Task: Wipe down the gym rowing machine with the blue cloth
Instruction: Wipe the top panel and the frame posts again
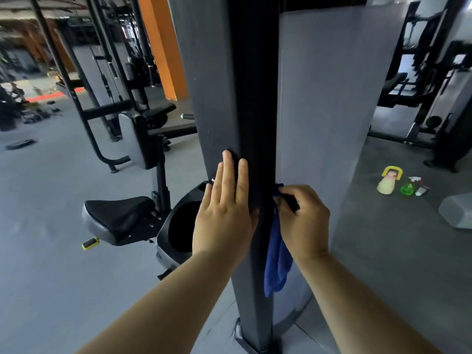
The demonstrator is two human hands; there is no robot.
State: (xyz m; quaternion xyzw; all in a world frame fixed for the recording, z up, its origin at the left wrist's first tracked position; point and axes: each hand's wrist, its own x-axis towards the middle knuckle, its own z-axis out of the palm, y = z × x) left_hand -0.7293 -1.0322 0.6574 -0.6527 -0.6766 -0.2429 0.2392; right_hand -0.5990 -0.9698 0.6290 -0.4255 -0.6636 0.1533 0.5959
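Observation:
The rowing machine's tall grey and black column [222,98] fills the middle of the head view. My left hand [224,208] lies flat on its grey front, fingers straight and pointing up. My right hand [304,221] grips the blue cloth [277,261] against the dark slot between the column and the grey side panel [329,103]. The cloth's loose end hangs down below the hand. The machine's black seat [117,215] sits low at the left.
A pale bottle with a yellow handle [388,183], a green spray bottle [408,187] and a small tube lie on the grey floor at right. Other gym machines stand at left and far right. An orange pillar [161,44] rises behind.

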